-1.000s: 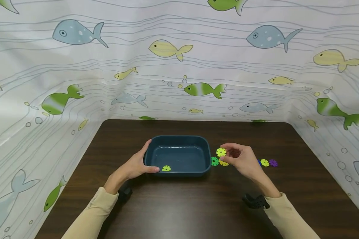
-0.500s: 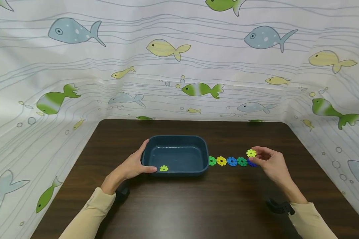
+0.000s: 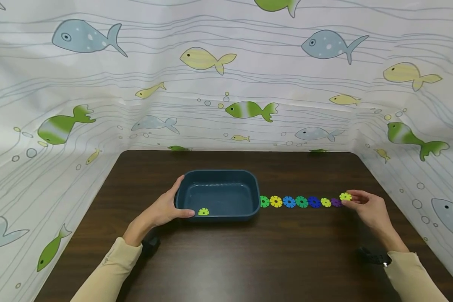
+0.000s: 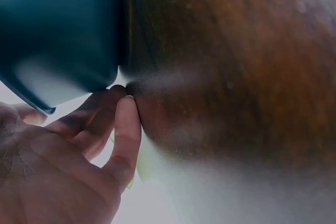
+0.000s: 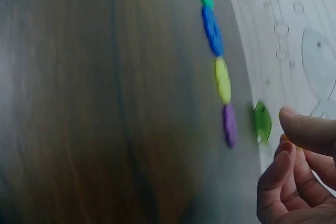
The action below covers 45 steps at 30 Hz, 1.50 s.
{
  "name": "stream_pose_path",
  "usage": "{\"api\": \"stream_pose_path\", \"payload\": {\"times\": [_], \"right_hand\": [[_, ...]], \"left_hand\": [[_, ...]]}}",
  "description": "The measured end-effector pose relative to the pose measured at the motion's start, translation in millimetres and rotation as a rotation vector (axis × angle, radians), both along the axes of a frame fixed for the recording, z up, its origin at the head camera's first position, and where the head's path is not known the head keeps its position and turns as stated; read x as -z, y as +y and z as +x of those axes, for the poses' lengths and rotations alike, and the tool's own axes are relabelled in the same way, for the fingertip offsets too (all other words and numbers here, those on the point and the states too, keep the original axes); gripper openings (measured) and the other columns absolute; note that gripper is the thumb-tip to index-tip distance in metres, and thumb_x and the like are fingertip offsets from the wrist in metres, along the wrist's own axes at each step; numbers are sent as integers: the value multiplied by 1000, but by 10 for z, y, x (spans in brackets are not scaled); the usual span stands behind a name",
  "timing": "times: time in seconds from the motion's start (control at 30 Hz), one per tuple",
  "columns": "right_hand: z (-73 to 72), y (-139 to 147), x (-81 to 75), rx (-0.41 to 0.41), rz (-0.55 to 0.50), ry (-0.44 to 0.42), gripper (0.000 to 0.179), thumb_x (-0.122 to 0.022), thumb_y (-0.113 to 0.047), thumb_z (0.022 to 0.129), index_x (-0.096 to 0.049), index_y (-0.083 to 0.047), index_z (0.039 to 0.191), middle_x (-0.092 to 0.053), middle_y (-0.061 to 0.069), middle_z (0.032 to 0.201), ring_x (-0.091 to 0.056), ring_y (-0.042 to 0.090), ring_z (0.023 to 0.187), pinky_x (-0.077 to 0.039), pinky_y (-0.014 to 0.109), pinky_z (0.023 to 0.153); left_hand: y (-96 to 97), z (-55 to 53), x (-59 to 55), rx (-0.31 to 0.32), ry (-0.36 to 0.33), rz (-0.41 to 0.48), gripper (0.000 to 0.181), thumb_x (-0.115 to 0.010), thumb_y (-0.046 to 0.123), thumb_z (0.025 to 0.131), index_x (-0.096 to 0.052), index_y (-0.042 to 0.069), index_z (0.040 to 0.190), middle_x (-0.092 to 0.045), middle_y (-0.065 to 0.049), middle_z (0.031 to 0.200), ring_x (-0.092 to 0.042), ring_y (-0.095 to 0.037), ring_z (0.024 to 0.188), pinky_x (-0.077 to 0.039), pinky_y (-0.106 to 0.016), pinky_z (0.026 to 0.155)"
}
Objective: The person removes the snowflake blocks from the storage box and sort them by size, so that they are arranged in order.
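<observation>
My left hand [image 3: 166,209] grips the left end of a dark blue rectangular dish [image 3: 253,214], thumb along the front rim. One yellow-green notched plastic disc [image 3: 204,212] lies inside the dish near that thumb. In the left wrist view the fingertips [image 4: 127,109] are by the dish's outer wall [image 4: 63,35]. To the right, my right hand [image 3: 371,209] pinches another yellow-green disc [image 3: 345,196] between thumb and fingers. It is just past the purple disc [image 3: 336,202] at the end of the row. That held disc is mostly hidden in the right wrist view.
A row of discs runs right from the dish: green [image 3: 264,201], yellow [image 3: 276,201], light blue [image 3: 289,202], dark green [image 3: 301,202], dark blue [image 3: 314,202], and yellow-green [image 3: 326,202]. The dark wooden table [image 3: 226,256] is bounded by a fish-print curtain [image 3: 211,92].
My right hand has moved right along the row with the yellow-green disc, from near the dish to beyond the purple disc. My left hand stays on the dish.
</observation>
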State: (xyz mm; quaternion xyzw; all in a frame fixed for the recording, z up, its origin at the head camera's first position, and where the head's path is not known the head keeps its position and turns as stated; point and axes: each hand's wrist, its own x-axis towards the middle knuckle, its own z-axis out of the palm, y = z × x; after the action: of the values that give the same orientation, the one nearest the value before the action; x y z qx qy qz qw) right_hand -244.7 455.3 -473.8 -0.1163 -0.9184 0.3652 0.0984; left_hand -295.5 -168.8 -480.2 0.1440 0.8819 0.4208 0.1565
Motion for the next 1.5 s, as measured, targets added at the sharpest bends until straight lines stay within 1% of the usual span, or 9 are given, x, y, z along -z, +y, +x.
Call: {"api": "stream_pose_path", "payload": {"times": [0.1,0.23,0.3,0.6,0.8,1.03,1.13,1.33,1.5], "right_hand": [[-32,93,58,4,46,-24,46,-80,-22,101,-71,10,132,-71,-10,94,-55,-12,76,-51,14,65],[-70,149,107,-19,129,-41,41,-81,-16,99,-72,11,128,-78,18,101,-56,-9,74,-49,17,62],[-85,156,122,-26,168,-50,40,-82,-15,98,-72,11,126,-78,25,106,-57,-5,75,-47,18,63],[-153,172,125,-44,224,-113,40,-81,-19,99,-73,11,124,-75,30,109,-63,22,83,-45,30,69],[-175,195,112,-73,223,-169,44,-80,-21,100,-70,12,127,-72,37,121,-68,37,94,-47,31,72],[-212,201,97,-93,198,-167,48,-79,-22,101,-68,13,133,-70,38,125,-69,44,101,-52,35,75],[-204,170,84,-62,212,-128,51,-78,-24,102,-66,13,135,-71,36,123,-69,38,95,-49,33,74],[-116,-100,-46,4,196,26,48,-78,-28,102,-69,6,134,-75,23,106,-54,2,74,-43,20,62],[-51,-533,-249,-48,136,140,40,-78,-25,103,-72,2,132,-74,8,96,-52,-6,73,-47,16,61]], "left_hand": [[-10,15,11,-2,-1,2,135,-90,54,85,3,20,176,-31,-31,174,-49,-50,146,-43,-72,121],[-22,42,18,-7,-4,7,135,-90,55,85,3,20,176,-33,-32,172,-50,-49,143,-44,-72,120],[-32,64,19,-6,-5,1,135,-90,55,85,4,19,176,-32,-32,173,-49,-50,144,-44,-73,120],[-45,105,12,-18,-11,-4,136,-90,55,85,3,18,176,-29,-31,175,-48,-51,145,-43,-73,121],[-51,101,23,-13,-4,-3,135,-89,56,85,3,18,176,-28,-32,176,-47,-52,147,-41,-74,122],[-79,88,33,-26,-1,-1,135,-89,57,85,3,21,177,-31,-31,174,-49,-50,145,-44,-73,120],[-81,77,24,-24,0,-4,134,-89,55,85,3,21,177,-30,-31,175,-49,-51,146,-43,-73,120],[-54,36,-7,-18,2,-3,132,-88,53,87,3,21,177,-26,-29,178,-43,-52,152,-40,-74,123],[1,4,-3,-1,11,4,134,-89,53,86,4,20,177,-23,-28,179,-39,-53,155,-36,-76,124]]}}
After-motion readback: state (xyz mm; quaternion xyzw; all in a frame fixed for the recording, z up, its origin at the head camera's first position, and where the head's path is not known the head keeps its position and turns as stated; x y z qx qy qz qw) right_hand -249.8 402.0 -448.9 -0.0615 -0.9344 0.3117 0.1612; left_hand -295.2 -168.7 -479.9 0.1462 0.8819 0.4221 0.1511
